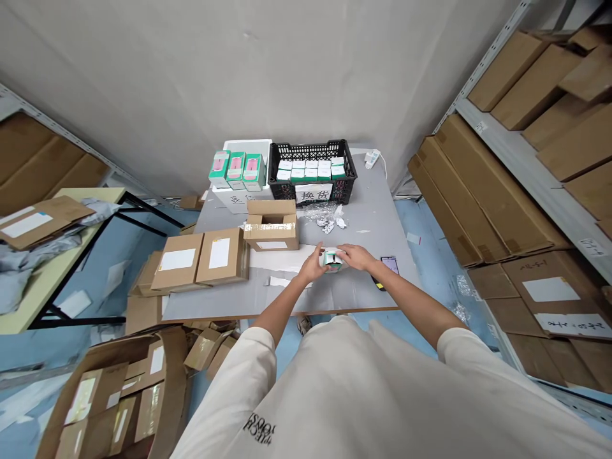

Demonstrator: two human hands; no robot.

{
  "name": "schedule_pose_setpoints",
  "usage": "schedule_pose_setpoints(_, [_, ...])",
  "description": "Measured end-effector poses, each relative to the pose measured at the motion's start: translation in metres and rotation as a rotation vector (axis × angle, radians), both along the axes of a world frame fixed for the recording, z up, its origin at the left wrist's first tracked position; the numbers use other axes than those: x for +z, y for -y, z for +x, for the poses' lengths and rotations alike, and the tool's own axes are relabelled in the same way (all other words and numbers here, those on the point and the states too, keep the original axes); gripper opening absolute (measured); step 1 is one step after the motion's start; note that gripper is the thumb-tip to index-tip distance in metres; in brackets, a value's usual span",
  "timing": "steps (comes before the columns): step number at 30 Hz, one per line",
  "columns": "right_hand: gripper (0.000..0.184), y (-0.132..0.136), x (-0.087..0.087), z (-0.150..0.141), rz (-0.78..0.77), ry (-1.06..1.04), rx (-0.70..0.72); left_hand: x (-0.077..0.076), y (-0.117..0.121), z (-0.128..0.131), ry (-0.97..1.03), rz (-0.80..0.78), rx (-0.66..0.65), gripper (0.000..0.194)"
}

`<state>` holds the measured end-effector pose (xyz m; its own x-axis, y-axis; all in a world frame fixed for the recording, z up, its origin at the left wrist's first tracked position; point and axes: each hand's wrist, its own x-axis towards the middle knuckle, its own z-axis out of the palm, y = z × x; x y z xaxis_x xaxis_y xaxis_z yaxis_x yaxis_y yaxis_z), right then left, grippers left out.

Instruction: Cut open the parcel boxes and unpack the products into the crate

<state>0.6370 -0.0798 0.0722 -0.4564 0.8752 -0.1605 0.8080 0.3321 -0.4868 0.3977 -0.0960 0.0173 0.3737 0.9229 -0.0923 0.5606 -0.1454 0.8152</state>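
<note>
The left hand [313, 264] and the right hand [356, 256] meet near the front of a grey desk [368, 220], closed from either side around a small white-and-green box [332, 259]. The fingers hide much of the box, and whether it touches the desk cannot be told. Just beside the right hand, a smartphone [389, 266] lies on the desk. A strip of white paper [280, 258] lies near the left hand, and crumpled clear plastic scraps [325, 218] lie ahead of the hands.

Toward the back, a black plastic crate [310, 148] holds rows of white-and-green boxes [306, 171], with a paper sign reading 换货 [314, 193] on its front. To its left, three green boxes with pink panels [236, 171] stand on a white foam box [241, 203]. An open cardboard carton [271, 234] and two labelled cardboard parcels [201, 260] sit left of the hands. Cardboard cartons [492, 191] fill a metal shelf on the right.
</note>
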Motion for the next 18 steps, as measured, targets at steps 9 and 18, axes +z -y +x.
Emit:
schedule_pose_setpoints(9, [0.040,-0.032,-0.017,-0.019,-0.040,-0.141,-0.573,0.034,-0.005,0.007,-0.252,0.389,-0.210,0.056])
schedule_pose_setpoints(18, [0.044,-0.007,-0.021,-0.029,0.230,-0.032,-0.235,0.038,-0.019,0.015,-0.353,0.249,-0.231,0.049])
